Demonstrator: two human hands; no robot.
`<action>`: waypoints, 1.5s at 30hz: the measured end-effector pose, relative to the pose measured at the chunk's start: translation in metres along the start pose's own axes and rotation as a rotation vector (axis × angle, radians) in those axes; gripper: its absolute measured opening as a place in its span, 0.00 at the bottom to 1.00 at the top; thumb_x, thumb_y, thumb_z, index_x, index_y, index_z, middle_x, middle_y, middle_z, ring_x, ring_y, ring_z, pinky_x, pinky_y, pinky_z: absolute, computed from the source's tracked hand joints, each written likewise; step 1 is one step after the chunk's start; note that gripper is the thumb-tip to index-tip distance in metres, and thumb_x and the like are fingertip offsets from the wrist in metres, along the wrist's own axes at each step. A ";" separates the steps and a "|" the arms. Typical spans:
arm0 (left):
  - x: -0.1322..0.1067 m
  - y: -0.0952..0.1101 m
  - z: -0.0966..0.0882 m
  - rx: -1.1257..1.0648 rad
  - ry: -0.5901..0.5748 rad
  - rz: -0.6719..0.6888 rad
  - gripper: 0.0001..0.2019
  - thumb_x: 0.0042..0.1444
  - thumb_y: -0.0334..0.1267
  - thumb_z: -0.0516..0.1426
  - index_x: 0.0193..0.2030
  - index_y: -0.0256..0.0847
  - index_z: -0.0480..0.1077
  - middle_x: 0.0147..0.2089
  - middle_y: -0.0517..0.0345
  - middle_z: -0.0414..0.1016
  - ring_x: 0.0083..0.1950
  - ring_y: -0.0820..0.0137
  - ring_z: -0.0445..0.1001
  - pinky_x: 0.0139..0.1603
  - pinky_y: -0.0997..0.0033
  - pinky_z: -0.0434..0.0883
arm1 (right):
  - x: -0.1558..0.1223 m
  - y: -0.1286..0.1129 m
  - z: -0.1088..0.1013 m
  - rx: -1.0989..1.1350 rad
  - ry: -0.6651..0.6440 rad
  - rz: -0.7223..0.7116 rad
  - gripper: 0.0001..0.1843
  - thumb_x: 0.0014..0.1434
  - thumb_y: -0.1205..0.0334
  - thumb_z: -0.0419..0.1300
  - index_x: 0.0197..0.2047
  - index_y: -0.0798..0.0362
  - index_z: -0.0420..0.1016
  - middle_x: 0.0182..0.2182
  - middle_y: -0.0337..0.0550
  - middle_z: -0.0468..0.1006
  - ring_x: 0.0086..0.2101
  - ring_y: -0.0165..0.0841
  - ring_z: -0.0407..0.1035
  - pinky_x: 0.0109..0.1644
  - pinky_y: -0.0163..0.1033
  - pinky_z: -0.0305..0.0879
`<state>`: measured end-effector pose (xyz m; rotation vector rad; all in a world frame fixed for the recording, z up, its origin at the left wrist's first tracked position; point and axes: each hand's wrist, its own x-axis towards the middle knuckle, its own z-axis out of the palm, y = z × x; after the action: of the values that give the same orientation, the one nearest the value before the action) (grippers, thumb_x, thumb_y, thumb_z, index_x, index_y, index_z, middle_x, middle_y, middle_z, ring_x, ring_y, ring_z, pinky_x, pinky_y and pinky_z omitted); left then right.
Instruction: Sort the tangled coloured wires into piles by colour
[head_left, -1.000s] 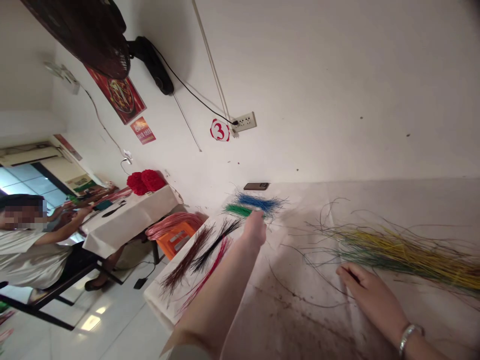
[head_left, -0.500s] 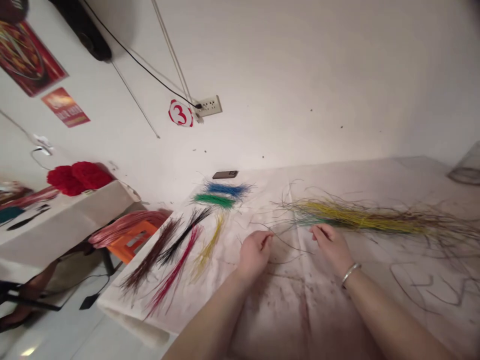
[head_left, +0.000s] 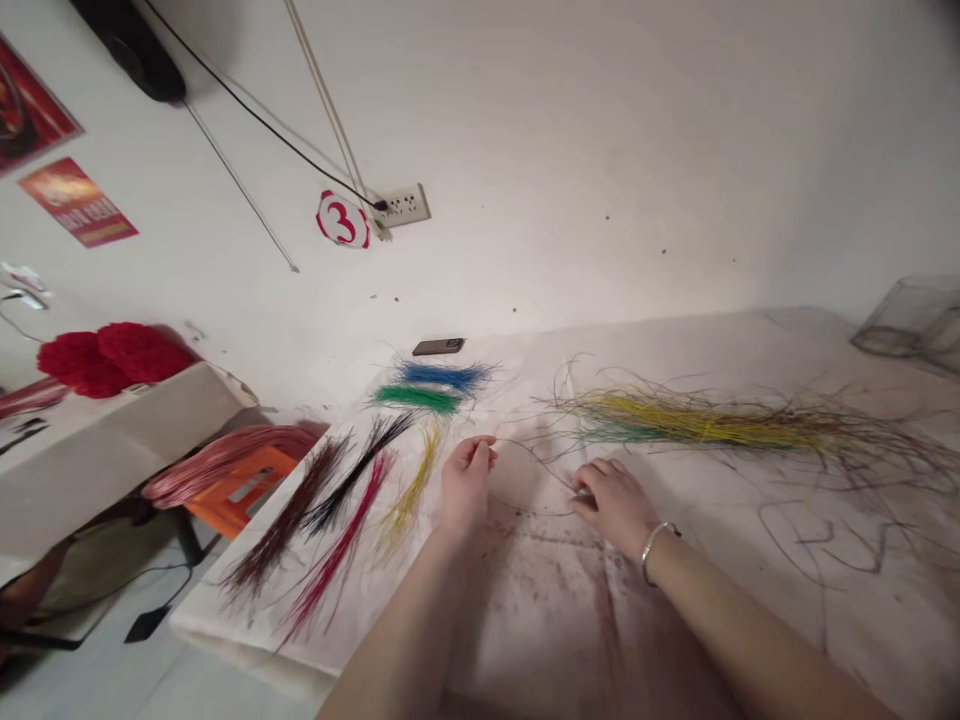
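Six bundles point(head_left: 416, 400) apart, mixed pile point(head_left: 709, 425) remains

Work seems partly done: bundles lie left of centre by colour; the pile, at right, appears unseparated. At centre, a wire point(head_left: 534, 456) runs between the narrow left hand point(head_left: 466, 480) and curled right hand point(head_left: 619, 506); their grip I cannot tell.

Beyond the left hand's grip point(head_left: 468, 478), beside the wall, lies 1 dark, flat, rectangular phone point(head_left: 435, 347). Above it on the wall sit 1 cream rectangular socket panel point(head_left: 411, 205) and 1 white, red-edged sign reading 3 point(head_left: 343, 220). Well left of the grip are 1 orange plastic stool point(head_left: 225, 505) and 2 fluffy red balls point(head_left: 142, 352); far right, 1 see-through container point(head_left: 892, 340).
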<state>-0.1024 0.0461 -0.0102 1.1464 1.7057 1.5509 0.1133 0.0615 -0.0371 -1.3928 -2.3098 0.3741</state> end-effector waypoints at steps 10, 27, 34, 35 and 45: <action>-0.007 0.010 0.000 -0.041 -0.037 -0.035 0.12 0.54 0.40 0.53 0.37 0.37 0.75 0.27 0.59 0.72 0.29 0.74 0.69 0.31 0.76 0.65 | 0.003 -0.003 -0.003 0.028 -0.045 -0.032 0.02 0.55 0.69 0.60 0.31 0.54 0.73 0.31 0.44 0.76 0.38 0.38 0.65 0.44 0.40 0.59; -0.016 0.015 -0.002 0.119 -0.244 0.009 0.13 0.59 0.42 0.52 0.39 0.39 0.75 0.30 0.57 0.75 0.32 0.71 0.72 0.35 0.73 0.68 | -0.004 -0.007 -0.010 0.086 -0.187 -0.149 0.05 0.49 0.69 0.65 0.30 0.54 0.73 0.33 0.44 0.75 0.40 0.38 0.63 0.45 0.40 0.59; -0.021 0.014 0.000 0.647 -0.633 0.511 0.16 0.52 0.29 0.56 0.48 0.43 0.73 0.46 0.55 0.76 0.49 0.64 0.71 0.52 0.65 0.66 | -0.008 -0.004 -0.020 0.043 -0.218 -0.098 0.10 0.46 0.70 0.67 0.35 0.55 0.74 0.38 0.47 0.73 0.43 0.41 0.62 0.48 0.42 0.60; -0.022 0.015 0.001 0.688 -0.697 0.554 0.17 0.51 0.29 0.57 0.48 0.43 0.73 0.47 0.55 0.75 0.50 0.64 0.70 0.53 0.65 0.65 | -0.008 -0.004 -0.021 0.037 -0.232 -0.098 0.09 0.47 0.70 0.67 0.33 0.55 0.74 0.37 0.47 0.73 0.43 0.40 0.63 0.47 0.42 0.60; -0.019 0.017 0.001 0.867 -0.781 0.536 0.03 0.51 0.33 0.59 0.28 0.42 0.73 0.28 0.60 0.73 0.32 0.67 0.69 0.34 0.70 0.61 | -0.004 -0.004 -0.023 0.046 -0.253 -0.121 0.07 0.51 0.73 0.60 0.25 0.54 0.71 0.32 0.46 0.74 0.40 0.38 0.63 0.45 0.40 0.59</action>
<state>-0.0885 0.0295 0.0031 2.3861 1.5462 0.3480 0.1229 0.0565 -0.0161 -1.2365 -2.5549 0.5919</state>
